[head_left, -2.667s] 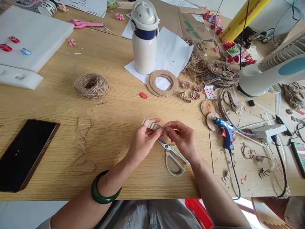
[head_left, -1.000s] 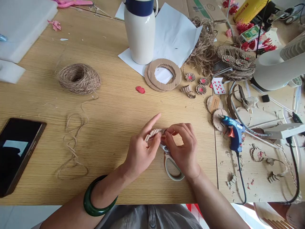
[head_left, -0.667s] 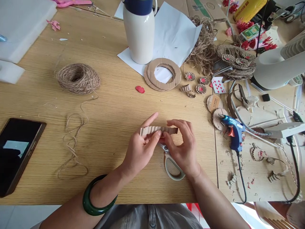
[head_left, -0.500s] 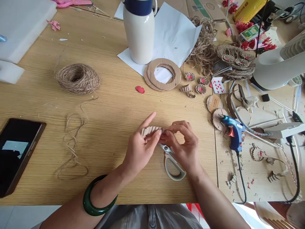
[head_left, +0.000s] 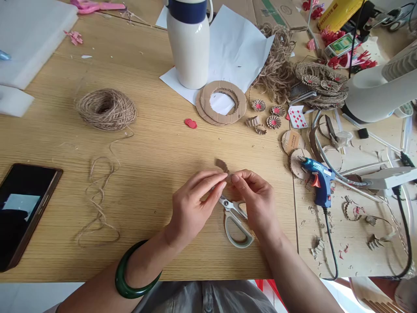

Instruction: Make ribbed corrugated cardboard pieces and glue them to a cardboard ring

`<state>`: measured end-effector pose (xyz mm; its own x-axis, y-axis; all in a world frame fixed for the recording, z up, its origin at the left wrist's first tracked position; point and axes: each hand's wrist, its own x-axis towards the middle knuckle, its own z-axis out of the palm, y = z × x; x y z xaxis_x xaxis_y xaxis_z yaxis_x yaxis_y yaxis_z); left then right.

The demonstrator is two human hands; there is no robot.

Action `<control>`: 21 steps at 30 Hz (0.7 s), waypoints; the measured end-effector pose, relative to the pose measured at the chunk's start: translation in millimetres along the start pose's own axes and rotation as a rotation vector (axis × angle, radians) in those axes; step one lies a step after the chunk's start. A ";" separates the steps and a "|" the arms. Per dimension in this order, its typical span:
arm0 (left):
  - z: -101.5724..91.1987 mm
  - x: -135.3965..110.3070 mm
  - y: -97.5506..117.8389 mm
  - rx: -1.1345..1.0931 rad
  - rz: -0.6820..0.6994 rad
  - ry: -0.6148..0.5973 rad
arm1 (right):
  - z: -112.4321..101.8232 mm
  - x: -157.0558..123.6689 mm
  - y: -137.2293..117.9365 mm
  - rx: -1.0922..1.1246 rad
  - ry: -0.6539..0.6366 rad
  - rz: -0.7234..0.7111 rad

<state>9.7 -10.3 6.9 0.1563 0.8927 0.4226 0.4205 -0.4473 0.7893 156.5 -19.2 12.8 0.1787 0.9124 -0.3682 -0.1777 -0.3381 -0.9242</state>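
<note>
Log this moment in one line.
left hand: at cardboard strip; right hand: pinching cardboard strip; scissors: partly under hands; glue gun: rightward, not held

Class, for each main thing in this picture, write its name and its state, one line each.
Cardboard strip: pinched in the right hand, mostly hidden
Left hand: fingertips close by, grip unclear
Scissors: lying down, handles apart, blades mostly hidden
Glue gun: lying on its side, unheld
Phone: lying flat, screen mostly dark
Twine: coiled, loose end trailing
Bottle: upright, top out of frame
Cardboard rings: one overlapping the other
</note>
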 end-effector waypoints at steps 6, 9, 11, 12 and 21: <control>2.7 -4.1 -1.8 -0.148 -0.155 0.007 | 0.5 -1.0 0.1 0.075 -0.104 0.028; 2.4 -6.1 -1.2 -0.321 -0.396 -0.020 | 0.8 -1.0 -0.5 0.085 -0.131 0.010; 2.8 -6.3 -0.8 -0.399 -0.493 -0.032 | 1.3 -1.3 -0.6 0.100 -0.146 0.012; 2.9 -6.1 -0.7 -0.417 -0.515 -0.034 | 1.5 -1.5 -0.6 0.105 -0.152 0.016; -3.5 -0.8 -1.7 -0.065 -0.170 -0.006 | 1.6 -2.9 2.9 -0.044 -0.138 -0.072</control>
<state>5.7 -10.5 6.7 0.0936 0.9559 0.2784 0.3827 -0.2926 0.8763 153.9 -22.4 11.4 0.0541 0.9566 -0.2862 -0.1262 -0.2778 -0.9523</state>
